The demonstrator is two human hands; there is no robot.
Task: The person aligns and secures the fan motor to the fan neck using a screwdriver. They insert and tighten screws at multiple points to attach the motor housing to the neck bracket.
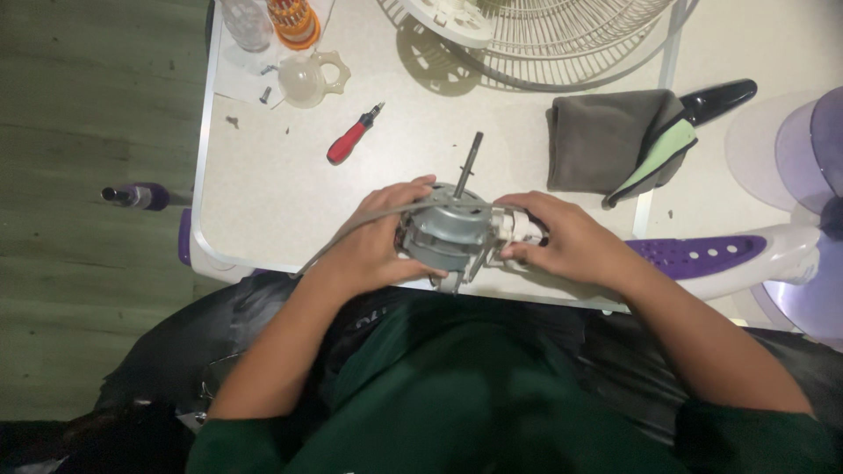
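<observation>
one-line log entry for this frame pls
left hand: grips fan motor | right hand: on white end piece | shaft: up | red screwdriver: idle on table

A pale speckled bench with rounded corner fills the upper middle of the frame. Dark greenish wood-plank floor spans the left side. Light is dim and even, casting soft shadows.

I am seeing a red screwdriver, grey cloth and fan grille lying on the table.
</observation>
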